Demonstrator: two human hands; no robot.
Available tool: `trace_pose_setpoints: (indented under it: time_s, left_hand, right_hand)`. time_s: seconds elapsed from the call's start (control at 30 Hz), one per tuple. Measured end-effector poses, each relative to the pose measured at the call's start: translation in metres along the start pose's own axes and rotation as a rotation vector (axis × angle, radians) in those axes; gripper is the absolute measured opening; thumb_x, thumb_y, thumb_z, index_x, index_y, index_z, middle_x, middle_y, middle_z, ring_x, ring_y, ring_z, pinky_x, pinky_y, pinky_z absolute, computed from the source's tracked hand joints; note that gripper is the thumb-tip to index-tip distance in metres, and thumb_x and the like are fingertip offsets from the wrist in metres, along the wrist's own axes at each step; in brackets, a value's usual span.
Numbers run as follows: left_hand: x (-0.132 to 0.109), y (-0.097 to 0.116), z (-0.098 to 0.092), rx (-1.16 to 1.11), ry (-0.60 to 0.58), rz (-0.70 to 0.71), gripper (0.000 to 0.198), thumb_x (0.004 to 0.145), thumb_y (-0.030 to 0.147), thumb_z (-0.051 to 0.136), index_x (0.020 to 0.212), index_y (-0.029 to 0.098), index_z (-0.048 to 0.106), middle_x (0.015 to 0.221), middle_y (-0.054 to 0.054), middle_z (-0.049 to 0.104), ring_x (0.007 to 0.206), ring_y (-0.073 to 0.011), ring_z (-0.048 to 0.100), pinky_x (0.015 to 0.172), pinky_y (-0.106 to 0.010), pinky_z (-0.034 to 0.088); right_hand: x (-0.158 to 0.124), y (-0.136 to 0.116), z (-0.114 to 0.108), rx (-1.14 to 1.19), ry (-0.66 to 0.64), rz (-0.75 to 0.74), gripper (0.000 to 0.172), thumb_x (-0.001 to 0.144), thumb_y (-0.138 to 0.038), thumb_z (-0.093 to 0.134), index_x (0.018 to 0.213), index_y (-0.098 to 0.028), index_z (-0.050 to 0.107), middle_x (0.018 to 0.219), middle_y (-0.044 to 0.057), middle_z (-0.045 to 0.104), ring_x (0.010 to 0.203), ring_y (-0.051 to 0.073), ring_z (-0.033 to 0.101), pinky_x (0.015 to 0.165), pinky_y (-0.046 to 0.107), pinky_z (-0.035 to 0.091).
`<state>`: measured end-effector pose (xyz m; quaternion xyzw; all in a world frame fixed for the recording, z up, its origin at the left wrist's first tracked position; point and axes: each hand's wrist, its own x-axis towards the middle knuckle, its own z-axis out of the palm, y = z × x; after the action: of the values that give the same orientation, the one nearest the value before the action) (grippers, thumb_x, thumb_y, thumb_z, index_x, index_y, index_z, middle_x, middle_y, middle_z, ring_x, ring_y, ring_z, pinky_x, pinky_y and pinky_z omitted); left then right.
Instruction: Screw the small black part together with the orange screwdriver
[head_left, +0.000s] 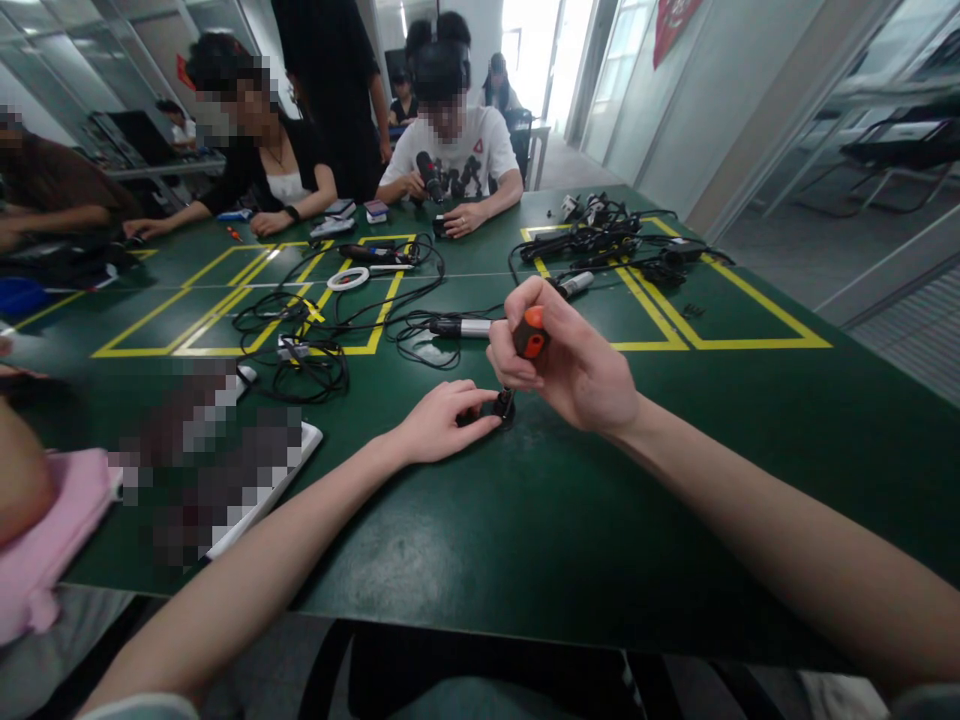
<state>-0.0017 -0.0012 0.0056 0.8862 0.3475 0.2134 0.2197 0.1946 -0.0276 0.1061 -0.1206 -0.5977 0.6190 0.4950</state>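
My right hand (574,360) is closed round the orange and black handle of a screwdriver (534,335), held upright with its shaft pointing down. Below it, the screwdriver's lower end meets a small black part (504,405) on the green table (600,520). My left hand (442,422) lies low on the tabletop and grips this part from the left between thumb and fingers. The part's exact kind is too small and too covered to make out.
Beyond my hands lie a silver and black cylindrical tool (465,328) and tangled black cables (307,365). A heap of black devices (592,235) is at the back right. White-edged, blurred-out objects (262,490) lie left. Across the table, a person (457,150) holds a dark tool.
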Motion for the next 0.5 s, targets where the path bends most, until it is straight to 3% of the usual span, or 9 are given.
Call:
trace_pose_setpoints:
  time_s: [0.17, 0.33, 0.5]
  left_hand:
    - [0.0002, 0.0003, 0.0003, -0.001, -0.001, 0.005, 0.035, 0.106, 0.044, 0.064, 0.131, 0.021, 0.075, 0.092, -0.004, 0.067, 0.084, -0.0192, 0.063, 0.083, -0.032, 0.051]
    - [-0.0007, 0.0009, -0.0003, 0.003, 0.002, 0.002, 0.037, 0.106, 0.044, 0.064, 0.132, 0.02, 0.074, 0.093, -0.004, 0.067, 0.084, -0.0194, 0.063, 0.084, -0.033, 0.051]
    - [-0.0006, 0.0012, -0.0009, 0.003, 0.001, -0.006, 0.036, 0.106, 0.044, 0.064, 0.133, 0.021, 0.074, 0.095, -0.005, 0.068, 0.087, -0.0201, 0.064, 0.085, -0.034, 0.052]
  right_hand:
    - [0.0049, -0.0013, -0.0009, -0.043, 0.072, -0.004, 0.048, 0.098, -0.068, 0.065, 0.083, -0.024, 0.054, 0.061, -0.005, 0.047, 0.053, 0.013, 0.038, 0.052, 0.028, 0.035]
    - [0.0066, -0.002, 0.0019, -0.047, 0.083, 0.031, 0.06, 0.098, -0.078, 0.056, 0.074, -0.023, 0.053, 0.058, -0.006, 0.035, 0.051, 0.012, 0.029, 0.05, 0.027, 0.028]
    - [0.0023, -0.0005, 0.0013, -0.002, 0.055, 0.037, 0.05, 0.095, -0.073, 0.065, 0.086, -0.026, 0.051, 0.058, -0.008, 0.037, 0.049, 0.011, 0.026, 0.051, 0.027, 0.025]
